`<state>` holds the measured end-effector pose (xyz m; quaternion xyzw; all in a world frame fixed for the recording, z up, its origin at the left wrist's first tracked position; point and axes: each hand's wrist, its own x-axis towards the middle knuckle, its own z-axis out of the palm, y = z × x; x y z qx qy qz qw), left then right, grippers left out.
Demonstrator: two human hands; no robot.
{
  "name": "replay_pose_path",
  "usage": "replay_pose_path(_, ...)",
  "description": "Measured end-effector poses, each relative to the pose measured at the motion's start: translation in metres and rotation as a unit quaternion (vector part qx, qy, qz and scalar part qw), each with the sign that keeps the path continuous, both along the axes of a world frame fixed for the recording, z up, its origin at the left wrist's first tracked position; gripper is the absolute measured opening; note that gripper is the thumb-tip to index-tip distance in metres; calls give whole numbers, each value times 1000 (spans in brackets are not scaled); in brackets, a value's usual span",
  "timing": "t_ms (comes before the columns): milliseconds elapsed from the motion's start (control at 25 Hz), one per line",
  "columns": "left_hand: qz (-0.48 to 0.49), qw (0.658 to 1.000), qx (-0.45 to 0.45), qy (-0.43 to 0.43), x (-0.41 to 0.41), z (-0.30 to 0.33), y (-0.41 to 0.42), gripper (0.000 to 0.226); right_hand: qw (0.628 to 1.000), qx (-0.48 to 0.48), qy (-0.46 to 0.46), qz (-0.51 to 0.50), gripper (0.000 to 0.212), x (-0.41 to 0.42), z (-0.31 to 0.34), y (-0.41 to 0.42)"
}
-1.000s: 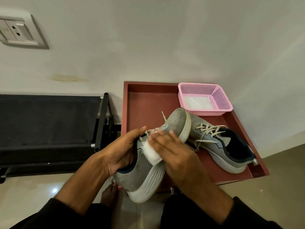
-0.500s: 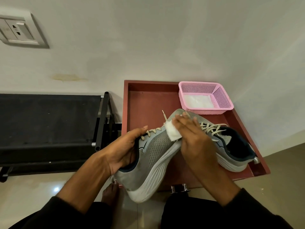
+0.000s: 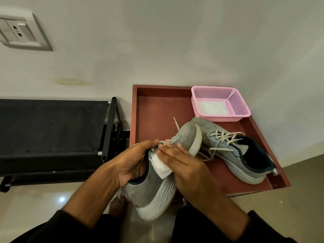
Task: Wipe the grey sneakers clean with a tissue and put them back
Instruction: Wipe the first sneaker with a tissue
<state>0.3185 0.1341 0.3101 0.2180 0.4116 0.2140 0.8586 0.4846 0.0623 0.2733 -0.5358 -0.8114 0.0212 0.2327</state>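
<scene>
My left hand (image 3: 129,163) grips a grey sneaker (image 3: 154,192) by its collar, fingers curled into the opening, and holds it tilted on its side above the tray's front edge, toe pointing away. My right hand (image 3: 182,165) lies with straight fingers on a folded white tissue (image 3: 160,166) and presses it against the shoe's side near the laces. The second grey sneaker (image 3: 233,151) rests on the red-brown tray (image 3: 157,109), toe toward the basket, laces loose.
A pink mesh basket (image 3: 240,106) holding white tissues sits at the tray's far right corner. A black rack (image 3: 52,135) stands to the left against the wall. A wall socket (image 3: 19,32) is at upper left. My bare foot (image 3: 116,206) is on the floor below the shoe.
My right hand has slid the tissue back from the toe area toward the middle of the held sneaker's side. The left hand keeps its grip on the collar.
</scene>
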Motion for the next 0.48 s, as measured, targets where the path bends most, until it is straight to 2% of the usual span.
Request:
replay_pose_path(40, 0, 1000, 0, 0, 0, 0, 0, 26, 1000, -1, -6, -3, 49, 8, 1, 4)
replay_pose_path(160, 2, 1000, -10, 28, -1, 1, -1, 26, 987, 11, 23, -158, 50, 39, 4, 30)
replay_pose_path(200, 3, 999, -11, 30, 0, 1, -1, 26, 986, 12, 26, -162, 50, 39, 5, 30)
replay_pose_path(360, 5, 1000, 3, 21, 1, 4, -3, 28, 1000, -1, 2, -23, 46, 14, 4, 6)
replay_pose_path(400, 5, 1000, 11, 26, 2, 4, -4, 28, 999, -3, 3, -34, 48, 22, 4, 10)
replay_pose_path(480, -4, 999, 25, 40, 2, 5, -7, 28, 992, -11, 21, -123, 51, 48, 4, 30)
